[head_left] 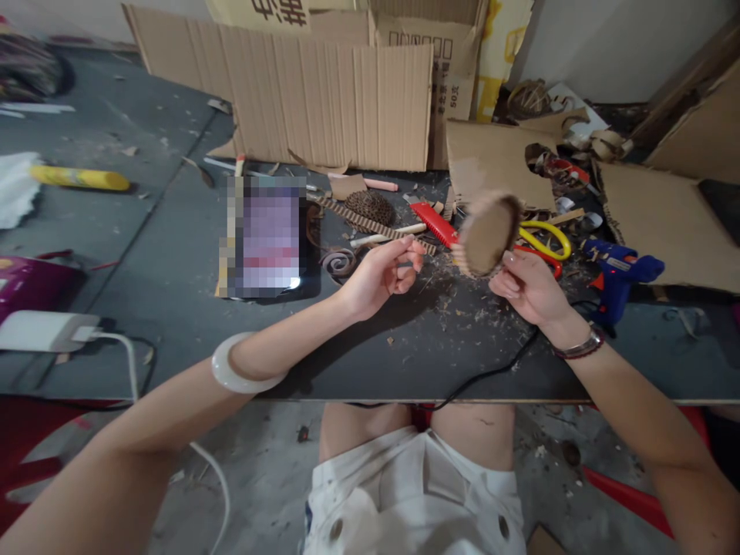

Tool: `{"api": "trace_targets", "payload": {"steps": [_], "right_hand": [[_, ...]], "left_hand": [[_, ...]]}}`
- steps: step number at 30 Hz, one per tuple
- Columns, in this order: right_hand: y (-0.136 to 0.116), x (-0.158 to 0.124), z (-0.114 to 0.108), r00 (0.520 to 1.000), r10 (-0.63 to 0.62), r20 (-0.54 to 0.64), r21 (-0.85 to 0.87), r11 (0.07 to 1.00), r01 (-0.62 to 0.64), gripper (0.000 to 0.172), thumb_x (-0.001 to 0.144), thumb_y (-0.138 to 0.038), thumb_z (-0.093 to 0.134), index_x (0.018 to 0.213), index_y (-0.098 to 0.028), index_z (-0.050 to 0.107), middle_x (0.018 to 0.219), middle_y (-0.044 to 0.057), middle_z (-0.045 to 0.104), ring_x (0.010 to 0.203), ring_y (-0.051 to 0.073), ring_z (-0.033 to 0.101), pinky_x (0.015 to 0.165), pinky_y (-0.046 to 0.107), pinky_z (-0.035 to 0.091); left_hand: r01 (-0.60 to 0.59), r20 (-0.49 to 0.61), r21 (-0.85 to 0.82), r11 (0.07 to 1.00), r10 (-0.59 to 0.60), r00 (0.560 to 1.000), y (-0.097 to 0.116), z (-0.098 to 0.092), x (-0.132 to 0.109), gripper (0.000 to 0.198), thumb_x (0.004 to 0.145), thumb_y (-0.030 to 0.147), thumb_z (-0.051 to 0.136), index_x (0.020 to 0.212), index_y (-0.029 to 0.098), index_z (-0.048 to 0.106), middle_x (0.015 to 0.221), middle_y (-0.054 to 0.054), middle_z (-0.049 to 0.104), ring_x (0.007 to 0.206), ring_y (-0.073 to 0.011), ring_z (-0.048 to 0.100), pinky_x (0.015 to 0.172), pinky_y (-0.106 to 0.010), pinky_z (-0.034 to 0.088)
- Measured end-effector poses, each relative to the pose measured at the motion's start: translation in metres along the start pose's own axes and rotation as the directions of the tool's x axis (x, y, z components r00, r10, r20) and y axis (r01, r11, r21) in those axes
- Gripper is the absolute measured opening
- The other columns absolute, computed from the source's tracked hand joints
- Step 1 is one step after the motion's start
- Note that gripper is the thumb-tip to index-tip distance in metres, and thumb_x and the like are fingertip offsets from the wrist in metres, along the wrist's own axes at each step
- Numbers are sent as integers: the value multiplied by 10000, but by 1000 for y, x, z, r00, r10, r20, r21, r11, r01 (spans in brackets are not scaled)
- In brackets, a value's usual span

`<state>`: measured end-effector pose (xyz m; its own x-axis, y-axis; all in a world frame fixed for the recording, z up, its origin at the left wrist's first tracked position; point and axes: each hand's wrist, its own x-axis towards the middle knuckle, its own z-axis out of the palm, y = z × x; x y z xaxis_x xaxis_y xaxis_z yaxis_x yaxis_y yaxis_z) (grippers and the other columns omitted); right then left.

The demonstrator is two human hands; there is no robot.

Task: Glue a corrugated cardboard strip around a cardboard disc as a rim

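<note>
My right hand (526,289) grips a round, blurred cardboard disc (490,235) by its edge, raised above the black worktable (439,354). My left hand (381,277) has its fingers curled in, with nothing visible between them. It is nearest a long corrugated cardboard strip (370,220) and a dark coiled cardboard disc (370,206). A small cardboard spiral (338,262) lies just left of that hand. A red serrated tool (433,223) lies beyond the fingertips. Yellow-handled scissors (546,239) and a blue hot glue gun (616,270) lie to the right.
Large corrugated cardboard sheets (329,100) stand along the back of the table. Shavings and scraps litter its surface. A pixelated phone or tablet (269,235) lies left of my hands. A black cable (491,374) crosses the front edge. A white charger (49,331) sits at the left.
</note>
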<state>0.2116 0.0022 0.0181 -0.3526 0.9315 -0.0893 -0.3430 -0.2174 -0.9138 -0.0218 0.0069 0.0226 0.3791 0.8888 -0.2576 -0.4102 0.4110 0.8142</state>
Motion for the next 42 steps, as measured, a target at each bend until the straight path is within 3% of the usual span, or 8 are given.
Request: {"api": "trace_targets", "payload": {"steps": [4, 27, 31, 36, 42], "right_hand": [[0, 1, -1, 1000, -6, -1, 20, 1000, 6, 374, 749, -331, 761, 534, -167, 502, 420, -80, 371, 393, 27, 288, 413, 199, 205], [1, 0, 1, 999, -25, -44, -8, 1000, 25, 475, 775, -399, 725, 494, -172, 417, 408, -86, 318, 386, 30, 249, 418, 219, 189], [0, 1, 2, 997, -30, -74, -13, 999, 29, 434, 728, -320, 775, 504, -170, 436, 408, -93, 305, 389, 27, 252, 419, 216, 182], [0, 0, 2, 998, -27, -62, -31, 999, 26, 495, 775, -451, 708, 495, -177, 406, 405, -87, 289, 378, 32, 224, 408, 228, 153], [0, 0, 2, 999, 3, -45, -50, 999, -5, 498, 760, -380, 723, 454, -173, 390, 402, -73, 312, 389, 34, 248, 423, 237, 189]], "left_hand": [[9, -6, -14, 1000, -9, 1000, 1, 1, 0, 200, 864, 298, 529, 771, 133, 592, 649, 16, 510, 413, -35, 400, 394, -166, 282], [41, 13, -47, 998, -40, 999, 2, 2, -1, 196, 880, 248, 482, 747, 130, 565, 568, 36, 455, 403, -37, 384, 392, -158, 267], [38, 20, -44, 998, -37, 999, 2, 1, 0, 184, 873, 253, 496, 750, 134, 564, 564, 37, 457, 402, -37, 384, 393, -160, 265], [42, 19, -35, 999, -41, 999, 1, 0, 0, 173, 861, 266, 513, 754, 141, 566, 556, 40, 451, 397, -41, 384, 392, -167, 263], [41, 22, -44, 998, -40, 999, 2, 1, 0, 177, 858, 256, 513, 739, 138, 568, 552, 39, 445, 398, -38, 385, 389, -162, 257]]}}
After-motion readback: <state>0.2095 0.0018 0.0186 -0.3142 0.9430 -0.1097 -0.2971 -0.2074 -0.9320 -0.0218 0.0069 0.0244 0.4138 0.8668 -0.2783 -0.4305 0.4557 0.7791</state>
